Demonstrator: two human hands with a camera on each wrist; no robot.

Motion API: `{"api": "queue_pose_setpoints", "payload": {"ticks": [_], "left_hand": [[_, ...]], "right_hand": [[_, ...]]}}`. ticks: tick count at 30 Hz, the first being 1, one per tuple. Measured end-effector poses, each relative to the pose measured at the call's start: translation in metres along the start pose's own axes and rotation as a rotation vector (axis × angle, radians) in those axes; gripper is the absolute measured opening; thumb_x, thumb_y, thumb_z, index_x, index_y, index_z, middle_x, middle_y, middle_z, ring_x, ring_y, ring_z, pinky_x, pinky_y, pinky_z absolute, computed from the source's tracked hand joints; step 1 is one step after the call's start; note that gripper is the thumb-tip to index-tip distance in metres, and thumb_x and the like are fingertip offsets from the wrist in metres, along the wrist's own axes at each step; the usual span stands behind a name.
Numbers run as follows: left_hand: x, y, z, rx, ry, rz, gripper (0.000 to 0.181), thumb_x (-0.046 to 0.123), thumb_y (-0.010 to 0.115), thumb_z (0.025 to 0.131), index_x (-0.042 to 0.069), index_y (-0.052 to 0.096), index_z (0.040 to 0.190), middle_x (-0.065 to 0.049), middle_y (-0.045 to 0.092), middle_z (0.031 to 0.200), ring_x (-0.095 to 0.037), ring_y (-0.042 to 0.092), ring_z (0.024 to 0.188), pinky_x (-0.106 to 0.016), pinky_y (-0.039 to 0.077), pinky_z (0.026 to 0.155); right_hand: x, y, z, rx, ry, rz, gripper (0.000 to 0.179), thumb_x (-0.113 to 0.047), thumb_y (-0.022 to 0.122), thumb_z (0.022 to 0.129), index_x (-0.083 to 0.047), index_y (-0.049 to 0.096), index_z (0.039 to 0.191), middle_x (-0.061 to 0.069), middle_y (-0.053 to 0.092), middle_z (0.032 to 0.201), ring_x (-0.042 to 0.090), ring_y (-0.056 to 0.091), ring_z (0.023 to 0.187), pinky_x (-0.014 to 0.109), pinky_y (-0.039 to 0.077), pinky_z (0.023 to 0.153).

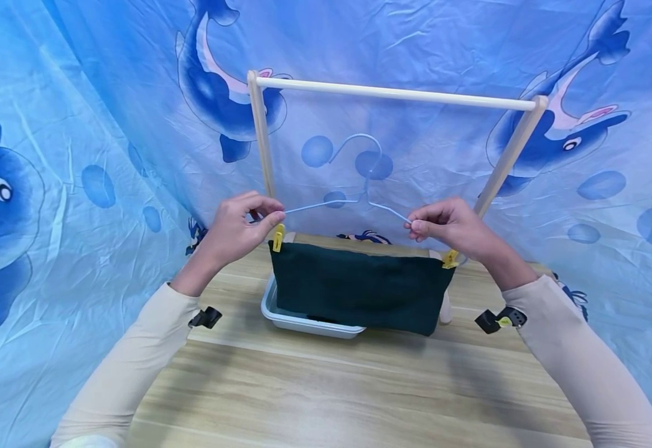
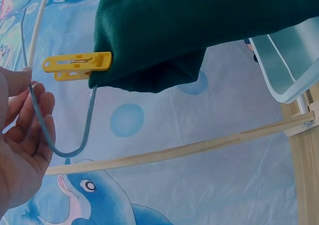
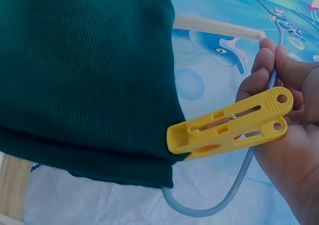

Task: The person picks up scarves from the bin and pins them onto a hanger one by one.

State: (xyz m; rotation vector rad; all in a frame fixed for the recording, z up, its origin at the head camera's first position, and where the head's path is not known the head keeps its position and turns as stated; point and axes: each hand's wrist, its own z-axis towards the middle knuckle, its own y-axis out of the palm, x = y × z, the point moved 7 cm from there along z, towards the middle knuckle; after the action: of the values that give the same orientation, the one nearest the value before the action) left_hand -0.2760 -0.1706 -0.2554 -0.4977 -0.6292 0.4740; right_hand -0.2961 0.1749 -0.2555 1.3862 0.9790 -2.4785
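A light blue wire hanger (image 1: 326, 203) is held up in front of me, its hook pointing upward. Dark green ribbed cloth (image 1: 359, 286) hangs from its lower bar, fastened at the left corner by a yellow clothespin (image 2: 77, 65) and at the right corner by another yellow clothespin (image 3: 229, 122). My left hand (image 1: 244, 225) pinches the hanger's left shoulder between thumb and fingers, just above the left clothespin. On the other side my right hand (image 1: 450, 227) pinches the right shoulder, its thumb against the wire.
Behind the hanger stands a rack with a white crossbar (image 1: 393, 93) and wooden posts (image 1: 511, 155). A pale blue tray (image 1: 315, 326) sits on the wooden table (image 1: 303, 398), partly hidden by the cloth. Blue dolphin-print fabric (image 1: 152, 81) surrounds the table.
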Motion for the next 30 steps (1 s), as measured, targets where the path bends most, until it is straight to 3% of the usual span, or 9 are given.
{"api": "queue_pose_setpoints", "payload": {"ticks": [7,12,18,25,30], "left_hand": [[-0.009,-0.005,0.005,0.029,-0.039,-0.021,0.02,0.015,0.072,0.097,0.001,0.074,0.11,-0.008,0.075,0.097,-0.017,0.066,0.082,-0.026,0.053,0.076],[-0.026,-0.014,0.012,0.112,-0.138,-0.033,0.029,0.024,0.068,0.1,0.0,0.071,0.117,-0.01,0.074,0.103,-0.017,0.065,0.089,-0.018,0.049,0.077],[-0.058,-0.023,0.018,0.203,-0.284,-0.067,0.042,0.037,0.067,0.1,0.006,0.068,0.128,-0.009,0.072,0.12,-0.019,0.067,0.103,-0.021,0.052,0.087],[-0.095,-0.013,0.024,0.206,-0.389,-0.099,0.058,0.043,0.072,0.095,0.008,0.062,0.14,-0.009,0.065,0.137,-0.026,0.067,0.117,-0.038,0.054,0.098],[-0.11,-0.002,0.027,0.213,-0.417,-0.129,0.064,0.045,0.076,0.092,0.006,0.061,0.14,-0.011,0.064,0.138,-0.029,0.066,0.12,-0.039,0.054,0.098]], "right_hand": [[0.0,-0.004,-0.005,0.02,-0.022,0.07,0.023,0.004,0.057,0.102,-0.005,0.078,0.101,0.005,0.075,0.087,0.01,0.071,0.079,0.023,0.059,0.075],[-0.008,-0.011,-0.009,0.062,-0.04,0.072,0.017,0.006,0.057,0.101,0.01,0.074,0.101,0.004,0.075,0.085,0.01,0.071,0.076,0.023,0.059,0.074],[-0.023,-0.022,-0.014,0.099,-0.042,0.026,0.018,0.005,0.058,0.1,0.007,0.076,0.101,0.003,0.076,0.085,0.01,0.071,0.075,0.022,0.059,0.073],[-0.037,-0.035,-0.024,0.152,0.035,0.002,0.019,0.003,0.059,0.101,0.001,0.077,0.101,0.001,0.075,0.086,0.011,0.071,0.077,0.021,0.058,0.075],[-0.051,-0.046,-0.031,0.181,0.056,0.039,0.018,0.003,0.059,0.101,0.002,0.077,0.102,0.004,0.075,0.087,0.011,0.071,0.078,0.02,0.058,0.076]]}}
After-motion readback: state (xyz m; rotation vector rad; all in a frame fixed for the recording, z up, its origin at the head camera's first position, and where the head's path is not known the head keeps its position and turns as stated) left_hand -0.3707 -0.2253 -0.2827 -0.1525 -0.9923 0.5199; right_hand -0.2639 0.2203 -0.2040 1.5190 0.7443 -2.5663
